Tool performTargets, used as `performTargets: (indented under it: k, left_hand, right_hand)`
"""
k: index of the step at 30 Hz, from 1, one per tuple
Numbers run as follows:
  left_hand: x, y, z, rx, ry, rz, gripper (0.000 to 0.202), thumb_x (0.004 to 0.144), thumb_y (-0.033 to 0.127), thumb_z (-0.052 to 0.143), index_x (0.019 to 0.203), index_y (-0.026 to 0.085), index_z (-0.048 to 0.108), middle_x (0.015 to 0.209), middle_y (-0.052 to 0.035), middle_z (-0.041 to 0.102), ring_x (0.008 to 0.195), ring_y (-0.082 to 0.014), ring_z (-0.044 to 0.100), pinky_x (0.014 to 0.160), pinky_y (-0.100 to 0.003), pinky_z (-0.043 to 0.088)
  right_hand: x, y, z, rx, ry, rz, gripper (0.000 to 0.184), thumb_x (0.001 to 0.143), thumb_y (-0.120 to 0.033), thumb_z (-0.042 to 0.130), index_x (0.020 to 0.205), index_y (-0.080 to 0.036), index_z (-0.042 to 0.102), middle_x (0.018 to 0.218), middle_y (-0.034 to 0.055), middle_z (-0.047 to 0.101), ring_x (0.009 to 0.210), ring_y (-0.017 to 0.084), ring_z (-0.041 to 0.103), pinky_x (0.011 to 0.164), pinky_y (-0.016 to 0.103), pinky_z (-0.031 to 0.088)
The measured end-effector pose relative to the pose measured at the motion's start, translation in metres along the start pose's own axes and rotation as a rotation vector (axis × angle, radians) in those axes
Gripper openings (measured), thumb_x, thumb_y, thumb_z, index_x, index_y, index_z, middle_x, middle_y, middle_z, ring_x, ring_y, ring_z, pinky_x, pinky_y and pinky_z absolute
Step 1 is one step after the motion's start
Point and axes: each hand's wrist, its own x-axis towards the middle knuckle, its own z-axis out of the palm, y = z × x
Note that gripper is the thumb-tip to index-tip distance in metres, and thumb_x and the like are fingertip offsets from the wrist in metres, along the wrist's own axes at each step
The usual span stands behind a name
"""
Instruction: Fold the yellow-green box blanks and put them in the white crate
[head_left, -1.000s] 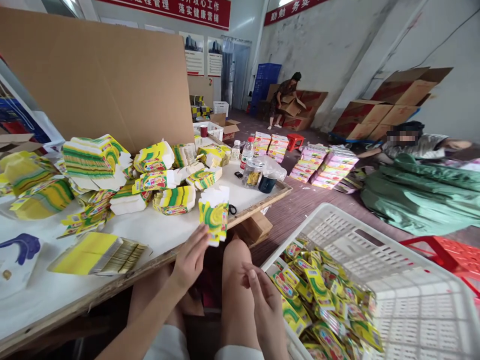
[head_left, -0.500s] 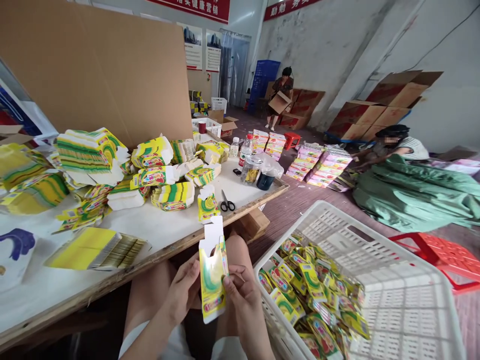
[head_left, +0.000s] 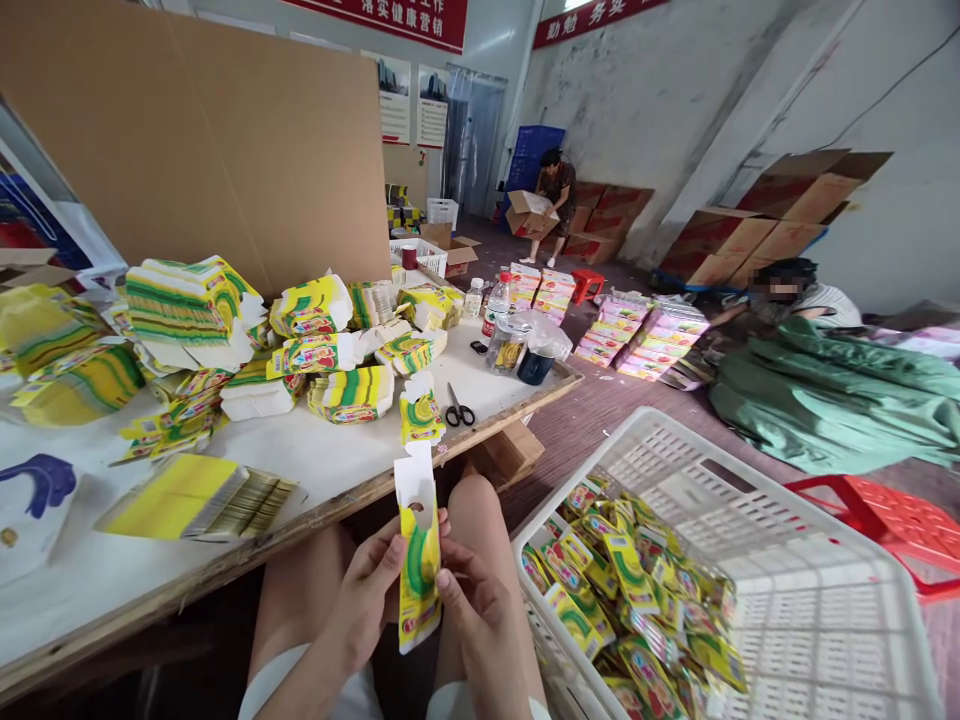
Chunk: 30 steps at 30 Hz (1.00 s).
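Above my lap, a small yellow and green carton (head_left: 420, 570) stands nearly upright with its white top flap raised and its top end open. My left hand (head_left: 369, 585) is closed on its left edge, thumb on the printed front. On the opposite edge my right hand (head_left: 476, 600) pinches it between thumb and fingers; some fingertips are hidden behind it. Just beyond, at the table edge, lies another yellow carton (head_left: 421, 418) beside black-handled scissors (head_left: 459, 408). Whether anything is inside the held carton cannot be seen.
Stacks of flat yellow cartons (head_left: 187, 310) cover the white table (head_left: 330, 470). To my right stands a white plastic basket (head_left: 810, 600) with many filled yellow packs (head_left: 630, 570). A jar (head_left: 508, 342) and a dark cup (head_left: 534, 366) stand near the table corner. Two other people are farther back.
The held carton has turned and now shows a narrower front, with its sides squeezed out. My hands have shifted slightly around it. A person at the back has moved a cardboard box left.
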Motion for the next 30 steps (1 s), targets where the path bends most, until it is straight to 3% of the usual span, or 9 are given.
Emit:
performTargets:
  k: [6,12,15,18,22,27,30]
  left_hand:
    - [0.002,-0.007,0.001,0.108,0.111,0.057,0.04,0.083,0.044,0.073,0.115,0.019,0.074,0.113,-0.0129,0.077,0.108,-0.0309,0.07,0.095,-0.04,0.055]
    - [0.004,-0.012,-0.004,0.311,0.216,0.082,0.052,0.077,0.058,0.073,0.107,0.016,0.074,0.105,-0.0126,0.079,0.097,-0.0297,0.072,0.084,-0.036,0.058]
    - [0.004,-0.013,-0.009,0.378,0.225,0.083,0.059,0.078,0.058,0.073,0.119,0.016,0.068,0.107,-0.0136,0.078,0.098,-0.0299,0.072,0.082,-0.036,0.058]
    - [0.001,-0.011,-0.011,0.462,0.243,0.143,0.073,0.079,0.05,0.074,0.14,0.02,0.048,0.111,-0.0131,0.076,0.102,-0.0292,0.072,0.085,-0.036,0.058]
    - [-0.008,-0.007,-0.011,0.588,0.18,0.177,0.077,0.087,0.043,0.067,0.15,0.022,0.028,0.122,-0.0142,0.072,0.11,-0.0287,0.069,0.092,-0.038,0.055]
    - [-0.013,0.002,-0.013,0.633,0.023,0.132,0.064,0.092,0.04,0.062,0.147,0.026,0.032,0.126,-0.0123,0.069,0.116,-0.0282,0.064,0.098,-0.039,0.05]
    - [-0.015,0.007,-0.015,0.55,-0.058,0.073,0.06,0.091,0.039,0.064,0.143,0.029,0.037,0.122,-0.0102,0.069,0.111,-0.0276,0.066,0.091,-0.037,0.053]
  right_hand:
    - [0.0,0.009,-0.002,-0.079,0.006,-0.003,0.042,0.073,-0.048,0.083,0.103,-0.021,0.075,0.104,0.01,0.079,0.095,0.028,0.073,0.083,0.037,0.057]
    - [-0.002,0.011,-0.003,-0.199,0.026,0.007,0.038,0.078,-0.053,0.076,0.089,-0.017,0.072,0.082,0.0091,0.077,0.074,0.025,0.072,0.068,0.034,0.057]
    - [0.0,0.013,-0.005,-0.256,0.056,-0.054,0.034,0.08,-0.051,0.074,0.081,-0.017,0.069,0.075,0.0067,0.073,0.068,0.022,0.068,0.064,0.032,0.055]
    - [0.002,0.012,-0.007,-0.305,0.08,-0.113,0.031,0.082,-0.049,0.073,0.08,-0.018,0.066,0.073,0.0053,0.071,0.067,0.021,0.067,0.063,0.031,0.055]
    - [0.004,0.004,-0.007,-0.373,0.063,-0.206,0.024,0.085,-0.041,0.071,0.092,-0.019,0.066,0.081,0.0059,0.073,0.071,0.021,0.069,0.065,0.03,0.057]
    - [0.003,-0.02,-0.008,-0.49,-0.031,-0.352,0.035,0.092,-0.033,0.063,0.126,-0.023,0.061,0.114,0.0107,0.072,0.094,0.023,0.072,0.08,0.032,0.06]
    - [0.004,-0.03,-0.012,-0.529,-0.114,-0.351,0.038,0.093,-0.032,0.061,0.131,-0.026,0.059,0.127,0.0098,0.067,0.115,0.025,0.066,0.093,0.035,0.056]
